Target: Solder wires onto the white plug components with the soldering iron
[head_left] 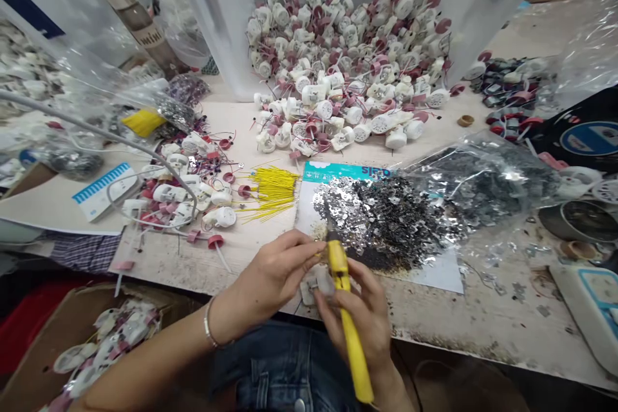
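My right hand (pixel 369 315) is wrapped round a yellow-handled tool (pixel 353 347), which looks like a soldering iron, its dark tip pointing up. Just left of it, my left hand (pixel 270 277) has thumb and fingers pinched together near the tool's front end; what they hold is too small to make out. Between and below the hands is a whitish plastic part (pixel 316 286), partly hidden by my fingers. Beyond the hands, a heap of small shiny metal pieces (pixel 376 215) lies on a white sheet (pixel 439 277). A bundle of yellow wires (pixel 275 192) lies to the left.
White and pink plastic parts (pixel 333 90) spill from a translucent bin (pixel 222 32) at the back. More assemblies (pixel 178 196) lie left, under a looping grey cable (pixel 140 148). On the right are a clear bag (pixel 506 174), a round tin (pixel 582 222) and a white-blue device (pixel 589 315).
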`<state>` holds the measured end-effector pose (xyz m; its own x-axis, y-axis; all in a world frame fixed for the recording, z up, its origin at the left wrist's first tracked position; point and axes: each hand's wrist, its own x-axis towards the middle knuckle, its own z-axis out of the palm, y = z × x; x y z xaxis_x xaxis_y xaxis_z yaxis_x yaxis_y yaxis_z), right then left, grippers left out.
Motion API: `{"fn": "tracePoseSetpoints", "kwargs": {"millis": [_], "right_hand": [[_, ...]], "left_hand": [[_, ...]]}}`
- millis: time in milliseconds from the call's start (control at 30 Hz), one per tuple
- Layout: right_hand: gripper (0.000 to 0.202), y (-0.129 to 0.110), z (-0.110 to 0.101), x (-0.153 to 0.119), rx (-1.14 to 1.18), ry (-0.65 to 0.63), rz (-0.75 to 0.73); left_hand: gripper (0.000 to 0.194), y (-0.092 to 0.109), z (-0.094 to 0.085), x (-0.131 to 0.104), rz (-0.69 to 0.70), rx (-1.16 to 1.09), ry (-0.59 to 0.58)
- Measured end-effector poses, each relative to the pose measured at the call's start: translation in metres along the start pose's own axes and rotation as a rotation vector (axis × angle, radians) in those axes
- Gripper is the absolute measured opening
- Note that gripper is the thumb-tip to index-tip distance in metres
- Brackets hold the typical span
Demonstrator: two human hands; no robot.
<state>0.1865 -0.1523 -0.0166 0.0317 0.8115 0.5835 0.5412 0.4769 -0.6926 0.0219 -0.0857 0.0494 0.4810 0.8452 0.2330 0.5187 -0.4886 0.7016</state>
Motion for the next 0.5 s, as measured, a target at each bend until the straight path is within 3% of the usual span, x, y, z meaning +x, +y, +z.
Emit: {"fn": "tracePoseSetpoints", "kwargs": {"millis": [67,167,300,367,500], "right_hand": [[0.015,0.002,0.007,0.003,-0.050,-0.044,0.007],[0.016,0.003,0.011,0.009,-0.099,0.059,0.052],[0.019,0.007,0.016,0.012,-0.113,0.186,0.143],[0.017,0.011,0.017,0.012,-0.100,0.188,0.181],[0.015,0.018,0.014,0.008,-0.077,0.157,0.167]], "left_hand": [[0.025,-0.008,-0.014,-0.011,0.051,0.166,-0.095],[0.022,-0.015,-0.023,-0.027,0.185,0.321,-0.198],[0.023,-0.012,-0.003,-0.037,0.310,0.262,-0.326],[0.024,-0.008,0.012,-0.036,0.206,0.109,-0.280],[0.018,-0.009,0.028,-0.028,-0.235,-0.261,-0.028]]}}
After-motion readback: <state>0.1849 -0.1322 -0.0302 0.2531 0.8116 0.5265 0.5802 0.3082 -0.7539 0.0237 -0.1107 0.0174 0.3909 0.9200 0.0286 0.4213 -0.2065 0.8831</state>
